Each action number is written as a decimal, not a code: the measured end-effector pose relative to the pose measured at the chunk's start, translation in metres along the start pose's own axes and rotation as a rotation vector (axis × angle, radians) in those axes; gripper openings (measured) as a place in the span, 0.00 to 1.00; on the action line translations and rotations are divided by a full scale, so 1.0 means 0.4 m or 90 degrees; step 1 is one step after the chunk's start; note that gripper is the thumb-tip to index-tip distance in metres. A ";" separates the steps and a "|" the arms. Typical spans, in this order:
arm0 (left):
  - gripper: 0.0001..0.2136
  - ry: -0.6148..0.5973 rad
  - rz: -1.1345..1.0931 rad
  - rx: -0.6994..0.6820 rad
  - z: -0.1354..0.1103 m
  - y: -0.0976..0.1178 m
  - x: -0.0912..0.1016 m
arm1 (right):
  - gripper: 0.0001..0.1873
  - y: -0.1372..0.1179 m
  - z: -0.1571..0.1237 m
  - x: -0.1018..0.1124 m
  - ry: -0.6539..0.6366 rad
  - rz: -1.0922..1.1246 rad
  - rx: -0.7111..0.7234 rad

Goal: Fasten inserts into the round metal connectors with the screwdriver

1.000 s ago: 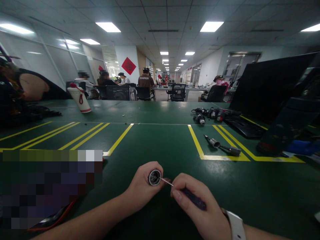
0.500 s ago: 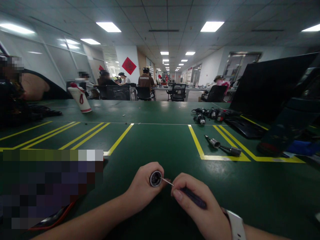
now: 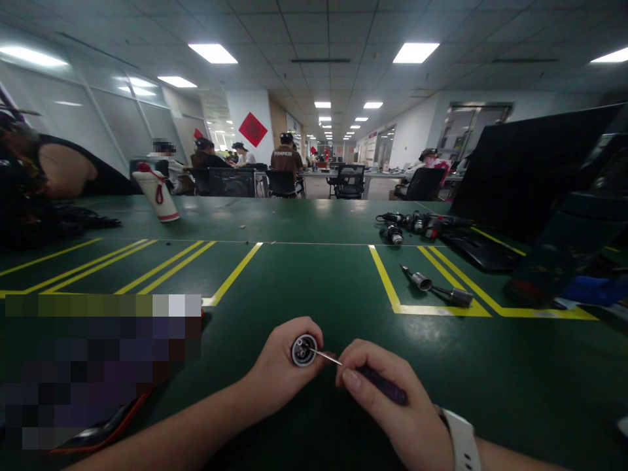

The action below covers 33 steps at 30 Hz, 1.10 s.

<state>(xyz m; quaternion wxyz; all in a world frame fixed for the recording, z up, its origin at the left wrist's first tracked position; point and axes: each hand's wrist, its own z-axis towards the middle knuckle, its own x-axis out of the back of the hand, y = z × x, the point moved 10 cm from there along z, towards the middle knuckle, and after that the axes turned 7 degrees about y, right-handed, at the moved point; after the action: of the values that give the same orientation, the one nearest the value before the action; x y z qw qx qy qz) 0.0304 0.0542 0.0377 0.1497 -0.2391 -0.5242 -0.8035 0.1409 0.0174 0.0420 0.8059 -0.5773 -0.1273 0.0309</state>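
Note:
My left hand (image 3: pixel 289 356) is wrapped round a round metal-rimmed connector (image 3: pixel 304 350), its open end turned up toward me; dark inner parts show inside the rim. Between thumb and fingers, my right hand (image 3: pixel 383 379) grips a screwdriver (image 3: pixel 385 384) with a dark purple handle. Its thin shaft points left and the tip reaches into the connector's open end. What exactly the tip touches is too small to make out. Both hands are just above the green table (image 3: pixel 314 281).
Two metal cylindrical parts with thin dark ends (image 3: pixel 441 288) lie right, between yellow tape lines. Behind them are several dark connectors (image 3: pixel 412 224). A dark bottle (image 3: pixel 554 248) stands far right. A white cup (image 3: pixel 157 193) is back left. A red-edged pouch (image 3: pixel 127 409), partly blurred, lies left.
The connector has turned slightly, so more of its inside shows. The screwdriver has shifted a little, its tip still in the opening. Both hands have barely moved.

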 end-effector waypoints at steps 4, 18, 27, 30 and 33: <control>0.07 -0.001 -0.007 0.001 0.001 0.002 0.001 | 0.13 -0.004 -0.002 0.001 0.005 0.005 0.020; 0.10 -0.011 -0.058 0.027 -0.007 -0.006 -0.007 | 0.12 -0.025 -0.005 0.008 0.019 -0.029 0.062; 0.13 -0.028 -0.109 0.012 -0.008 -0.006 -0.019 | 0.14 -0.017 -0.002 0.013 0.035 -0.074 0.054; 0.11 -0.031 -0.044 -0.002 -0.006 -0.004 -0.019 | 0.16 -0.023 -0.005 0.021 0.057 -0.105 0.070; 0.09 -0.044 0.001 -0.017 -0.004 0.002 -0.024 | 0.16 -0.029 -0.006 0.027 0.078 -0.141 0.078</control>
<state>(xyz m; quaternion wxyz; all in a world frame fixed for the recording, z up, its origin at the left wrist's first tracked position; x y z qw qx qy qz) 0.0384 0.0521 0.0327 0.1287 -0.2692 -0.5182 -0.8016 0.1508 0.0134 0.0539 0.8443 -0.5105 -0.1385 -0.0859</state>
